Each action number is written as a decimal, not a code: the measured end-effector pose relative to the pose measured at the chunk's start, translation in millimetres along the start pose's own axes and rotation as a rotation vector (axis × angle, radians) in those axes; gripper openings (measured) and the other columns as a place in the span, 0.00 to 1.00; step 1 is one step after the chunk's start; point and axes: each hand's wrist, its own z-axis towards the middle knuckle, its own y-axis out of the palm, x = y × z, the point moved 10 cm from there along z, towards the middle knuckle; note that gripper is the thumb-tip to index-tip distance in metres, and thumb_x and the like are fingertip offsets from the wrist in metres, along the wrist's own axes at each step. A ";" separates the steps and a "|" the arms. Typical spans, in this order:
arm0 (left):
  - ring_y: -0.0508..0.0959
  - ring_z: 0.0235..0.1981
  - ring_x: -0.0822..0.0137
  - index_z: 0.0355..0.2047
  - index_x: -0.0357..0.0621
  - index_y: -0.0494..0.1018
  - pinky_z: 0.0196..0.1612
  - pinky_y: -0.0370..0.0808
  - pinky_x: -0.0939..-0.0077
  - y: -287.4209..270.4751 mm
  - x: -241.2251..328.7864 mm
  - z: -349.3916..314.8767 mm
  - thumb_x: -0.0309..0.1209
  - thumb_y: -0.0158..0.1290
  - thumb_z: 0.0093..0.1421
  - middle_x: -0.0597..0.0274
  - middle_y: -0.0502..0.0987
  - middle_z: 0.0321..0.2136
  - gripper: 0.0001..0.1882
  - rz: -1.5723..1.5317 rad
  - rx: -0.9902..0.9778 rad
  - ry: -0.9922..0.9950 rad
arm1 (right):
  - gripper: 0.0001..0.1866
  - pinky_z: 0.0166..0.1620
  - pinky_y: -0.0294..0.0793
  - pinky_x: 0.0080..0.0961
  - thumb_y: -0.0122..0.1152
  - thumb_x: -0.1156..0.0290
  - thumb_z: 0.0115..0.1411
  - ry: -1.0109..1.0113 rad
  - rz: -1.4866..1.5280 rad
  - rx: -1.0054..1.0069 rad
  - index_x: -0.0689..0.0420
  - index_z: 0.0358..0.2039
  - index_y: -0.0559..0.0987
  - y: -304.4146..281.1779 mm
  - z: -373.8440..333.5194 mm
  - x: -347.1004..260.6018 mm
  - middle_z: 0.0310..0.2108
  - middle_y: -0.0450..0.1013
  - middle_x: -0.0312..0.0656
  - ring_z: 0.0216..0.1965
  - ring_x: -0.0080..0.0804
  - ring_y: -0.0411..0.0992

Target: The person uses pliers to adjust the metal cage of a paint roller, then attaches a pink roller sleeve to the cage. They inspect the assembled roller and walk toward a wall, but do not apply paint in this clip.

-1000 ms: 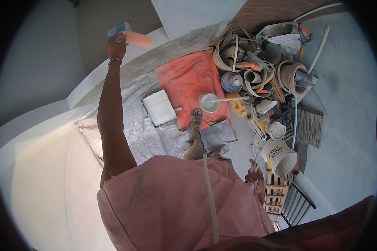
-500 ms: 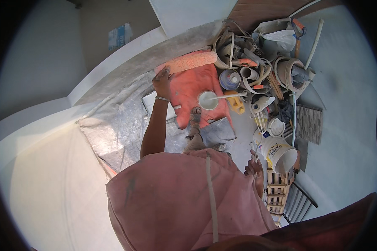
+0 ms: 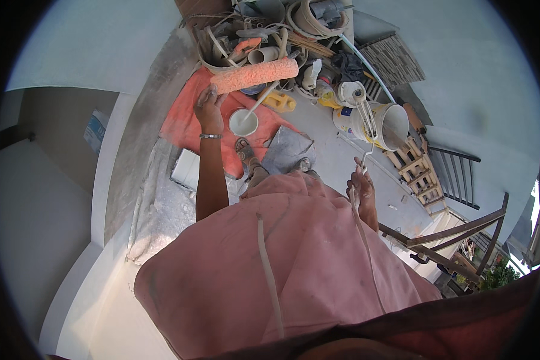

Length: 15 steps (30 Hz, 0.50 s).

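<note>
My left hand (image 3: 208,111) grips one end of an orange, fluffy paint roller sleeve (image 3: 255,75); the sleeve points away to the right. Lower right, my right hand (image 3: 362,187) is closed round the handle of a wire-cage roller frame (image 3: 366,115). The frame's bare cage stands upward, apart from the sleeve. Between the two hands and farther off, a round tub of white liquid (image 3: 243,130) rests on a red-orange cloth (image 3: 183,108). A pale stick (image 3: 262,98) leans in it.
Buckets, pipes and tools pile up at the back, with a yellow jug (image 3: 279,102) in front. A white bucket (image 3: 393,127) lies at the right beside a wooden pallet (image 3: 419,174). A low wall (image 3: 144,102) runs along the left; grey sheeting (image 3: 168,204) covers floor there.
My view has swung to the right, so the scene shifts left and a wooden frame appears at the right. The roller frame is now raised more plainly; both hands keep their hold.
</note>
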 end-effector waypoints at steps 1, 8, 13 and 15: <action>0.80 0.44 0.62 0.47 0.28 0.75 0.52 0.83 0.62 23.4 -3.7 -0.9 0.27 0.55 0.67 0.51 0.78 0.44 0.13 0.025 -0.053 -0.014 | 0.24 0.14 0.60 0.16 0.53 0.67 0.72 -0.058 0.026 0.056 0.53 0.67 0.65 -18.6 -11.4 -0.4 0.19 0.57 0.27 0.14 0.16 0.55; 0.79 0.49 0.62 0.47 0.26 0.75 0.53 0.83 0.62 79.5 -3.2 -27.9 0.27 0.56 0.67 0.52 0.77 0.48 0.14 0.234 -0.237 -0.013 | 0.25 0.15 0.56 0.16 0.55 0.64 0.72 -0.100 0.131 0.141 0.53 0.67 0.64 -73.0 -15.9 23.9 0.19 0.56 0.26 0.15 0.15 0.54; 0.79 0.49 0.65 0.45 0.27 0.76 0.52 0.83 0.64 95.0 -24.0 -60.1 0.26 0.56 0.67 0.53 0.77 0.49 0.12 0.324 -0.285 -0.045 | 0.28 0.13 0.56 0.17 0.55 0.58 0.72 -0.098 0.088 0.182 0.55 0.67 0.62 -111.8 -16.8 41.6 0.18 0.56 0.27 0.14 0.15 0.52; 0.79 0.47 0.65 0.45 0.25 0.76 0.51 0.84 0.65 89.2 -32.4 -69.1 0.27 0.56 0.67 0.52 0.77 0.50 0.13 0.349 -0.261 -0.056 | 0.29 0.15 0.56 0.16 0.55 0.58 0.72 -0.078 0.092 0.180 0.55 0.68 0.62 -124.6 -12.4 43.6 0.19 0.56 0.27 0.15 0.15 0.53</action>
